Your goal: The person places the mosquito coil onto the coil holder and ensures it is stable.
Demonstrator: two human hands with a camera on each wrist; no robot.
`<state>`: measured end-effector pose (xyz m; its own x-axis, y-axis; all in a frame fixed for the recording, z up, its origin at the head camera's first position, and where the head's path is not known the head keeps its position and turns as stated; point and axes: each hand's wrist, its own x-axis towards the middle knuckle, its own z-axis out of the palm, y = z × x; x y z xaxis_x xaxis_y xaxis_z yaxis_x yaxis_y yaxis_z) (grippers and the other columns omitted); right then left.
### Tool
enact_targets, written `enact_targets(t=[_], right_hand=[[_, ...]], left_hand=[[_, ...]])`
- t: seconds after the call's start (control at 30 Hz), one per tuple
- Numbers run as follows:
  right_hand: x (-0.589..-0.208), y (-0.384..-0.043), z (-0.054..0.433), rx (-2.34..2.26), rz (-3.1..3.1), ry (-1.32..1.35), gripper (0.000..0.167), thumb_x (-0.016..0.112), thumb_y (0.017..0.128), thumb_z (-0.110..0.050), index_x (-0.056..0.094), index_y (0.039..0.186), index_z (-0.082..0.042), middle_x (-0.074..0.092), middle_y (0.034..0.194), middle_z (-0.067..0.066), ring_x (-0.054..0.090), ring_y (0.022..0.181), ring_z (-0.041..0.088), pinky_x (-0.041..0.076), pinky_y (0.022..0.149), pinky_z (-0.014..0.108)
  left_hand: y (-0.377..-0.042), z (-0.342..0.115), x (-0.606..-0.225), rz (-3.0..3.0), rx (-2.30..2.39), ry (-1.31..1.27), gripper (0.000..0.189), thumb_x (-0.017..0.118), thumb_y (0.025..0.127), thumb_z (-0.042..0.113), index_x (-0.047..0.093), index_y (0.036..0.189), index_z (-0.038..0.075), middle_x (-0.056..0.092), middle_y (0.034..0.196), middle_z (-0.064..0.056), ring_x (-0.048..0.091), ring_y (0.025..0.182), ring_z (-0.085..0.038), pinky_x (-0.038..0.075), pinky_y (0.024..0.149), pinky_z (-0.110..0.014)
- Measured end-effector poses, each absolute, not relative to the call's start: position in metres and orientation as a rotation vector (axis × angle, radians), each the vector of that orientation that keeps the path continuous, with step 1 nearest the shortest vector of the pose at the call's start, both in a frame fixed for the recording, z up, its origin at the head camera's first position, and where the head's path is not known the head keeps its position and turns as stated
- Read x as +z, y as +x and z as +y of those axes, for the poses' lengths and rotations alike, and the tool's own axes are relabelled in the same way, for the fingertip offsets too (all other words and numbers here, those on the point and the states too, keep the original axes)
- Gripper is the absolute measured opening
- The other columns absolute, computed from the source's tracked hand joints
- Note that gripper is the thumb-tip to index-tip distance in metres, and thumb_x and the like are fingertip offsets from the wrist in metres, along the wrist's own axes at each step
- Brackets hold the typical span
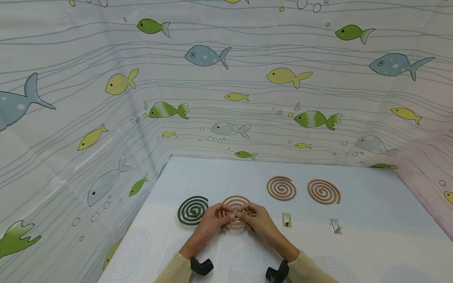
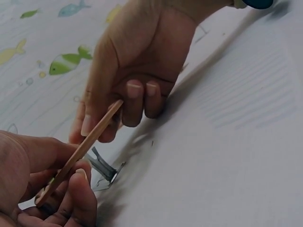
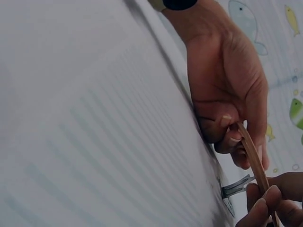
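Note:
Both hands hold a brown mosquito coil [image 1: 236, 197] near the front middle of the table, thumbs and fingers pinching it from opposite sides. My left hand [image 1: 211, 221] has its left part and my right hand [image 1: 261, 219] its right part. Edge-on in the left wrist view, the coil [image 2: 80, 151] is tilted. Close below it, a metal coil stand [image 2: 103, 166] rises from the table, and the stand [image 3: 236, 187] shows again in the right wrist view. Fingertips cover much of the coil's centre. A dark green mosquito coil [image 1: 194, 211] lies just beyond the left hand.
Two more brown coils, one [image 1: 282, 188] and another [image 1: 323, 192], lie at the back right. Nearer are a gold-coloured stand [image 1: 286, 220] and a silver stand [image 1: 335, 226]. A fish-patterned curtain [image 1: 262, 137] surrounds the white table [image 1: 382, 220].

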<state>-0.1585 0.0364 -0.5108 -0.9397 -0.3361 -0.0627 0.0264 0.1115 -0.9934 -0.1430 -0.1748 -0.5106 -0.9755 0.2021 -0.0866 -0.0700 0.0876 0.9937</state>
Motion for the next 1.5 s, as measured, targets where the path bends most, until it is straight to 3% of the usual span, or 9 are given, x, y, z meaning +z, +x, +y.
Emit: enact_targets(t=[1.17,1.4,1.5], right_hand=[[-0.5120,-0.1567,0.0345,-1.921,2.103,-0.285,0.024,0.071,0.099,-0.017,0.070,0.117,-0.002,0.054,0.074,0.004,0.045,0.048,0.012,0.042,0.045,0.026],[-0.5163,-0.1586,0.0354,-1.915,2.101,-0.278,0.021,0.071,0.099,-0.016,0.071,0.115,-0.003,0.054,0.071,0.003,0.044,0.047,0.010,0.042,0.044,0.024],[-0.5179,-0.1602,0.0357,-1.905,2.105,-0.284,0.020,0.071,0.099,-0.016,0.071,0.114,-0.003,0.053,0.070,0.002,0.045,0.046,0.010,0.042,0.044,0.023]], left_hand=[[-0.1439,-0.1753,-0.5137,2.161,1.978,0.131,0.031,0.076,0.096,0.017,0.066,0.119,0.000,0.063,0.098,-0.014,0.055,0.072,-0.017,0.052,0.059,-0.028],[-0.1450,-0.1746,-0.5138,2.164,1.969,0.147,0.028,0.074,0.097,0.014,0.065,0.119,-0.002,0.065,0.110,-0.016,0.055,0.073,-0.016,0.051,0.058,-0.026],[-0.1456,-0.1746,-0.5140,2.163,1.968,0.151,0.028,0.074,0.097,0.013,0.066,0.119,-0.002,0.065,0.106,-0.017,0.054,0.072,-0.016,0.051,0.057,-0.026]])
